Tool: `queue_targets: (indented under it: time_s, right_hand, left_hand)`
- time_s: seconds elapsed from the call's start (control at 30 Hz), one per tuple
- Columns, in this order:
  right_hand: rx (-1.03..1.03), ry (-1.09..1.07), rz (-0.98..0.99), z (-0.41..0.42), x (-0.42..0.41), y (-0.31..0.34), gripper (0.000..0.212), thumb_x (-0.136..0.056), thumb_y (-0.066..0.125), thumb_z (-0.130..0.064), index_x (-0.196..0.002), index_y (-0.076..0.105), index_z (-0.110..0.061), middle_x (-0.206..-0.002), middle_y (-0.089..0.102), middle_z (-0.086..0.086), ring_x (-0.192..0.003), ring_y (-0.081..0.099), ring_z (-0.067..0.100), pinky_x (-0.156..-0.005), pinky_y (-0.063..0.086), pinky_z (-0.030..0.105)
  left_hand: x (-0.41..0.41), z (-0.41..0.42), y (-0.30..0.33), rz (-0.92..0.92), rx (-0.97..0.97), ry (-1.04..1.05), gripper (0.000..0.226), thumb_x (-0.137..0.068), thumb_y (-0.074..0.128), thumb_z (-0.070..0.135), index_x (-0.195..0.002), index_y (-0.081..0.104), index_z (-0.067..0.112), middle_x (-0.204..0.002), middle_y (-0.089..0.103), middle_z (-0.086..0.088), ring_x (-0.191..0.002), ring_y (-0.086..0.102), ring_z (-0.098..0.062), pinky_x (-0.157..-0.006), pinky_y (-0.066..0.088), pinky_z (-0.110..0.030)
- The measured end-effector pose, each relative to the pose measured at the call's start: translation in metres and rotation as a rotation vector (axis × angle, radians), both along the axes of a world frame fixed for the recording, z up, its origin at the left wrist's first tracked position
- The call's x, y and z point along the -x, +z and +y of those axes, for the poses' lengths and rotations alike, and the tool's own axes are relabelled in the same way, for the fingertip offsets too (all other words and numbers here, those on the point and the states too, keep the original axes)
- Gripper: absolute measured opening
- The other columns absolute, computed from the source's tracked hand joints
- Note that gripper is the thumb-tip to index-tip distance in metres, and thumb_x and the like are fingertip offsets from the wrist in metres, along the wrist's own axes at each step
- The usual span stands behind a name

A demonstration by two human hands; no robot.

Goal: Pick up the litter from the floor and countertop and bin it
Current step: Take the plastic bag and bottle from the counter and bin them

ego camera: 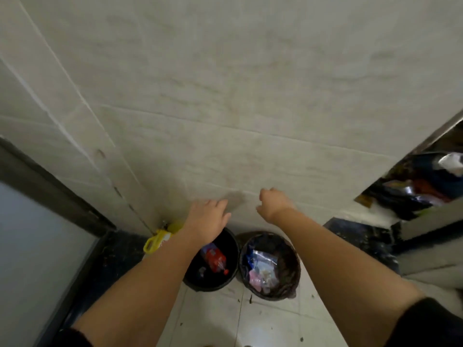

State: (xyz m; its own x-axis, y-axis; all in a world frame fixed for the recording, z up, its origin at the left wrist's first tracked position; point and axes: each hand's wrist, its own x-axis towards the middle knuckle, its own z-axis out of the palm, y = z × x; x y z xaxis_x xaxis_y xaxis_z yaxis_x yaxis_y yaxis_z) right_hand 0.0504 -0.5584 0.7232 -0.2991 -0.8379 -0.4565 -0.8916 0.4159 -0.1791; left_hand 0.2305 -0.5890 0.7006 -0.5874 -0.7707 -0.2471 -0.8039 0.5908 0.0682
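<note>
Head view: looking down at two bins on a white tiled floor (263, 321), set against a tiled wall (250, 96).
Left hand (209, 219): held out above the left bin, palm down, fingers spread a little, holding nothing.
Right hand (271, 204): held out above the right bin, fingers curled in loosely; I cannot tell if anything small is inside them.
Left bin (231, 276): black and round, with a crushed red plastic bottle (214, 257) lying inside.
Right bin (244, 271): just beside the left one, lined with a dark bag, holding shiny wrappers (261, 260) and pink scraps.
Yellow jug (156, 240): stands in the corner, just left of the bins.
Dark bits (250, 299): tiny specks on the floor near the bins.
More litter: a dark heap of bags (421, 186) at the right, up on a ledge.
How it will handle: I think the wrappers and bags are light, soft and crinkly. Pinch an edge or scrunch them. The specks are too small to pinch well.
</note>
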Motion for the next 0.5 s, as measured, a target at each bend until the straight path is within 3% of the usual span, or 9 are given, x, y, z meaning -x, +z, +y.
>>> queue_targets:
  time_s: [0.2,0.5]
  right_hand:
    - [0.104,-0.151,0.106,0.074,0.019,0.07,0.04,-0.099,0.04,-0.028,-0.135,0.041,-0.011,-0.139,0.043,0.015,-0.127,0.043,0.035,-0.101,0.04,0.048]
    - [0.105,-0.63,0.128,0.249,0.023,0.084,0.05,-0.097,0.04,-0.041,-0.14,0.038,-0.017,-0.146,0.038,0.011,-0.136,0.034,0.032,-0.112,0.03,0.051]
  left_hand:
    - [0.049,0.026,0.071,0.056,0.007,-0.181,0.045,-0.101,0.034,0.04,-0.137,0.044,0.017,-0.139,0.052,-0.008,-0.133,0.043,-0.025,-0.114,0.028,-0.046]
    - [0.123,0.102,0.097,0.019,0.045,-0.709,0.047,-0.1,0.034,0.04,-0.142,0.037,0.019,-0.146,0.045,-0.005,-0.137,0.039,-0.024,-0.117,0.022,-0.047]
